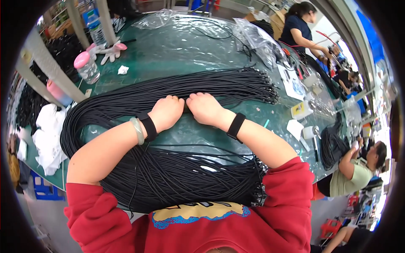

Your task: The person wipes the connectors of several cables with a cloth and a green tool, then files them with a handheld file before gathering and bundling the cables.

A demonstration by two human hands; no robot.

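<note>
Handling cables is prob. the step in hand. L hand and R hand, both curled, sit nearly touching at the upper run's near edge on the tabletop; grip hidden, can't tell. Next move likely calls for even pressure, cables kept parallel.

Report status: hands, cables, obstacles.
Left hand, right hand curled close together at black cables; grip hidden. Cables bend in a U at left. Pink-lidded jar off left, apart from hands.
</note>
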